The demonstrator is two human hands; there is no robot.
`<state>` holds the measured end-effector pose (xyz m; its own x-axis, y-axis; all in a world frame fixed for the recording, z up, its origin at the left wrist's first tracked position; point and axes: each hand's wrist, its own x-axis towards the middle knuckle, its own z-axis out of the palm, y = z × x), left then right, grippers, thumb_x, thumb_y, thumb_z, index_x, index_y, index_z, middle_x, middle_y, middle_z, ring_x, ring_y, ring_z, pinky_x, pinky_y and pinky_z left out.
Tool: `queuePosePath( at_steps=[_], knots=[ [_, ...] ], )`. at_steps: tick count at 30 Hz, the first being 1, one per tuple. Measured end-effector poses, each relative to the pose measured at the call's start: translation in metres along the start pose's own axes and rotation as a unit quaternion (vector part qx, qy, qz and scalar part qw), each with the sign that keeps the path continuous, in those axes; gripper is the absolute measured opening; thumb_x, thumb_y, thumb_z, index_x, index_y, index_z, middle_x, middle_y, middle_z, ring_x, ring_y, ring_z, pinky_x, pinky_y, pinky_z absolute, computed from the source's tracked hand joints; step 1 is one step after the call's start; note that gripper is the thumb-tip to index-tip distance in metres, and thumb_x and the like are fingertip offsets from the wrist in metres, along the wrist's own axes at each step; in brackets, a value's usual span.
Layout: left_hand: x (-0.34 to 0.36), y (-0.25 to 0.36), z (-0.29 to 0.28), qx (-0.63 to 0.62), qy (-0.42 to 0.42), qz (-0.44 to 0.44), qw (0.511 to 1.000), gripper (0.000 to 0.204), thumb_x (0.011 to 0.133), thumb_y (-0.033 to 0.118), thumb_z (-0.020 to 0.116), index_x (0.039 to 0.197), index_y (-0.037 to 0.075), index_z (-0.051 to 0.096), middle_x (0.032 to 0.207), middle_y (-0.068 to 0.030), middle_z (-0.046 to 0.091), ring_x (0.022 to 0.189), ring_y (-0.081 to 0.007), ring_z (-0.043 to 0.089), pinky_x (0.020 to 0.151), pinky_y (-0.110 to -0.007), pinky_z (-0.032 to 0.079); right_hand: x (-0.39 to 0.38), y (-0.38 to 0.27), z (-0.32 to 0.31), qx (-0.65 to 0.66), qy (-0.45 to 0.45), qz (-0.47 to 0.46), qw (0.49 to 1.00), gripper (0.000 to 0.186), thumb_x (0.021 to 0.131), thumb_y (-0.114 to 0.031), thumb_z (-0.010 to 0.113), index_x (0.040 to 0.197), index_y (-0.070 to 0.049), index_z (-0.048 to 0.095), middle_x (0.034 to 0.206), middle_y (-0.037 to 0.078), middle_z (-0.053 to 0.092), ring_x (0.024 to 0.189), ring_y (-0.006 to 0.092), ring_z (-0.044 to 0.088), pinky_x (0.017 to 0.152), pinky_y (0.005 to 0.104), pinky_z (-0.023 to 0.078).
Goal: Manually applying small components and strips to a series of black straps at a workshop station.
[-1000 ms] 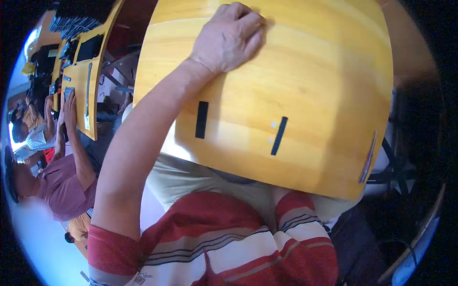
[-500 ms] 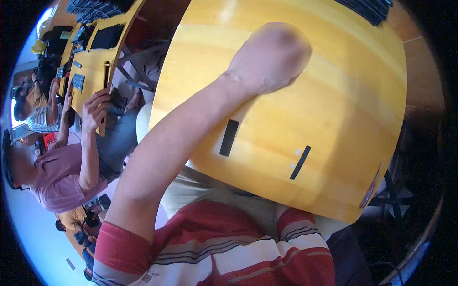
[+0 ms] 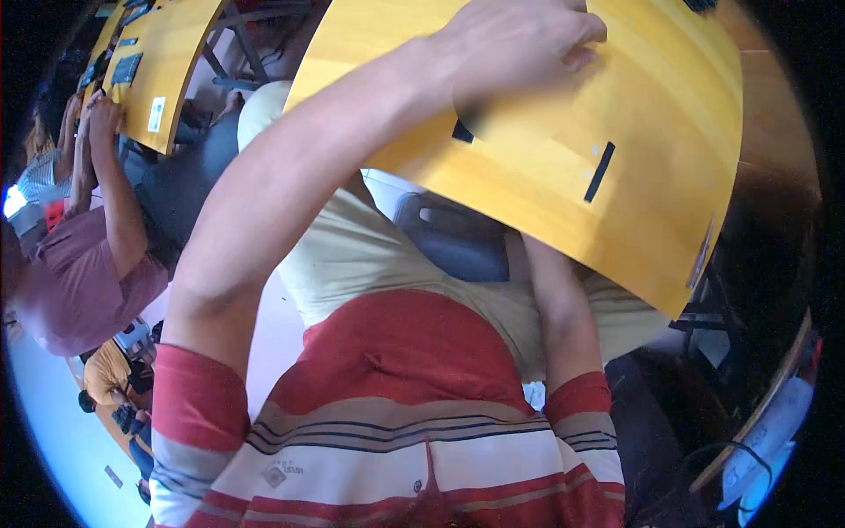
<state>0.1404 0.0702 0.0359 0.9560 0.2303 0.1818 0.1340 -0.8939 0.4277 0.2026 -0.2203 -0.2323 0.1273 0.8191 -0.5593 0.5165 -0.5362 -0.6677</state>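
Observation:
My left hand (image 3: pixel 528 44) is over the yellow wooden tabletop, its fingers curled inward; part of it is blurred, and anything inside it is hidden. Beneath its wrist side the end of a black strip (image 3: pixel 463 132) shows, the rest covered by the hand and forearm. A thinner black strip (image 3: pixel 600 172) lies to the right on the tabletop (image 3: pixel 669 176), with a small pale spot beside it. My right forearm (image 3: pixel 562 295) reaches under the table's near edge, which hides the right hand.
At the left a person in a dull red shirt (image 3: pixel 101 286) sits at another yellow table (image 3: pixel 176 53), hands at its edge, near a white card (image 3: pixel 156 114). A dark seat (image 3: pixel 453 238) is below my table. Dark bundled items (image 3: pixel 701 4) lie at the far right corner.
The view has shifted, putting the table higher. My left hand has come nearer me, over the wider black strip. My right forearm now shows. The neighbour's hand has left the table's near corner.

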Motion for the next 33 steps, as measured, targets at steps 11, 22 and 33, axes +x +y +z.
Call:
queuePosePath(
  at_steps=[11, 22, 33],
  knots=[
    [-0.243, 0.078, 0.114, -0.42, -0.038, -0.259, 0.869, 0.032, 0.086, 0.028, 0.075, 0.098, 0.001, 0.065, 0.08, -0.0058, 0.063, 0.071, -0.0159, 0.063, 0.061, -0.027, 0.053, 0.052, -0.039, 0.024, 0.157, -0.048, 0.123, 0.979, 0.042, 0.087, -0.017, 0.064, 0.128, -0.008, 0.056, 0.109, 0.007, 0.062, 0.099, 0.0206, 0.059, 0.072, 0.0343, 0.056],
    [-0.223, 0.022, 0.206, -0.664, 0.013, -0.566, 0.487, 0.034, 0.098, 0.023, 0.059, 0.122, 0.001, 0.051, 0.106, -0.0132, 0.065, 0.093, -0.0224, 0.066, 0.071, -0.034, 0.06, 0.019, -0.096, 0.044, 0.405, -0.03, 0.119, 0.906, 0.021, 0.096, -0.025, 0.06, 0.102, -0.006, 0.062, 0.086, 0.003, 0.063, 0.069, 0.0107, 0.061, 0.054, 0.0264, 0.054],
    [-0.228, 0.015, 0.22, -0.633, 0.098, -0.561, 0.524, 0.025, 0.099, 0.014, 0.054, 0.117, -0.004, 0.053, 0.102, -0.013, 0.065, 0.078, -0.0187, 0.066, 0.059, -0.026, 0.058, 0.045, -0.08, 0.056, 0.394, -0.043, 0.013, 0.918, 0.019, 0.1, -0.021, 0.054, 0.102, -0.006, 0.064, 0.078, 0.001, 0.063, 0.061, 0.008, 0.059, 0.049, 0.0229, 0.05]
  ],
)
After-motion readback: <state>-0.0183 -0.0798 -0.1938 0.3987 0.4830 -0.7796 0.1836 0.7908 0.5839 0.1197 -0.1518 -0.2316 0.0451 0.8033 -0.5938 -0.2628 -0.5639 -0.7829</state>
